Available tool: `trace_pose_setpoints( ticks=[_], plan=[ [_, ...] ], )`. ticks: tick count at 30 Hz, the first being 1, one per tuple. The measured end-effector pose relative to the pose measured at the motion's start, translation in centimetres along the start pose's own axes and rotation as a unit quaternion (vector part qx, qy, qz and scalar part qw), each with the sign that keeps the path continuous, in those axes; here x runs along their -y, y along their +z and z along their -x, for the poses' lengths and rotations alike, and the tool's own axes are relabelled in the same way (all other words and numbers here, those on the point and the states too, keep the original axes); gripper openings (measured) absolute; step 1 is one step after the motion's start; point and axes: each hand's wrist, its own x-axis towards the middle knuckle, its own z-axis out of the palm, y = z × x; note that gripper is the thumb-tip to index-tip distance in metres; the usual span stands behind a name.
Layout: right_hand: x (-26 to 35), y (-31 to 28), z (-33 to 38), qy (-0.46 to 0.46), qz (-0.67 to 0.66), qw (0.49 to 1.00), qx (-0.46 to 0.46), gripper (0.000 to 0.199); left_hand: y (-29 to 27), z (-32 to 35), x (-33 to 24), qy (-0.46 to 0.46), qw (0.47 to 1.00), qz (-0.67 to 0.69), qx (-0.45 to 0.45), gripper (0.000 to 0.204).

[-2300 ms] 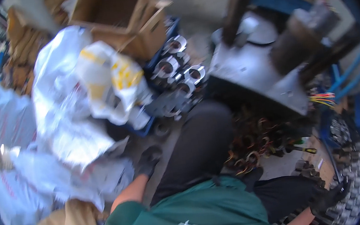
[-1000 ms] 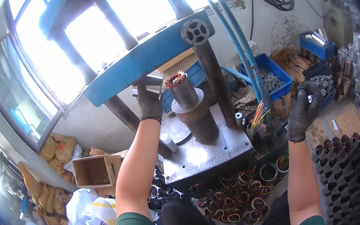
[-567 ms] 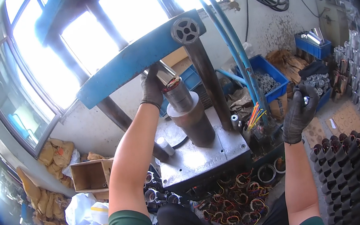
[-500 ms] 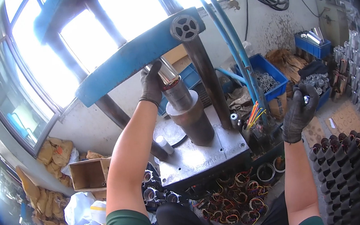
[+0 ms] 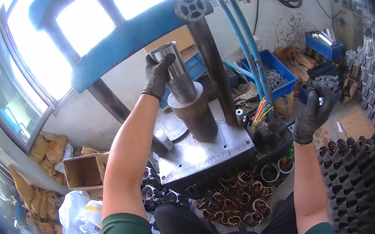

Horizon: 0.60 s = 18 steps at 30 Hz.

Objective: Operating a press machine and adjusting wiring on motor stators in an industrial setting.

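Observation:
My left hand [image 5: 159,76], in a dark glove, grips a shiny open-topped metal tube [image 5: 172,60]. The tube stands upright, its lower end against a grey cylindrical core [image 5: 183,89]. Below the core, a thick steel post [image 5: 197,120] rises from the metal bed [image 5: 192,158] of a blue press. The press crossbeam [image 5: 126,40] spans above and behind. Out to the right, my gloved right hand [image 5: 311,118] is curled around a small shiny round metal piece [image 5: 321,100], mostly hidden by the fingers; whether it belongs to a lever cannot be made out.
A small white cylinder [image 5: 164,140] stands on the bed's left. Wire-wound rings [image 5: 240,199] lie below its front edge. Blue bins [image 5: 271,76] of metal rings sit behind right; stacked dark cores [image 5: 358,175] fill the right side. A cardboard box [image 5: 84,171] stands left.
The tube has come down over the red windings, which showed at the core's top before. The crossbeam sits slightly higher above the bed. My right hand keeps its grip. The view has shifted slightly.

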Motion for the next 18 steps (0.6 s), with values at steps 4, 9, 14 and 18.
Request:
trace_pose_setpoints(
  ticks=[4, 9, 14, 18],
  plan=[
    [1.1, -0.2, -0.3, -0.001, 0.026, 1.0, 0.005, 0.019, -0.3, 0.0, 1.0, 0.014, 1.0, 0.026, -0.002, 0.074],
    [2.6, -2.9, -3.5, 0.072, 0.016, 0.985, 0.155, 0.014, 0.3, 0.2, 1.9, 0.038, 0.998, 0.031, -0.035, 0.075],
    [9.2, -6.1, -6.9, -0.072, 0.316, 0.841, 0.433, 0.023, 0.3, 0.5, 3.5, 0.092, 0.994, -0.025, -0.06, 0.084],
    [12.8, -7.9, -6.9, -0.088, 0.393, 0.709, 0.579, 0.037, 0.4, 3.5, 6.6, 0.067, 0.995, -0.028, -0.072, 0.095]
  ],
)
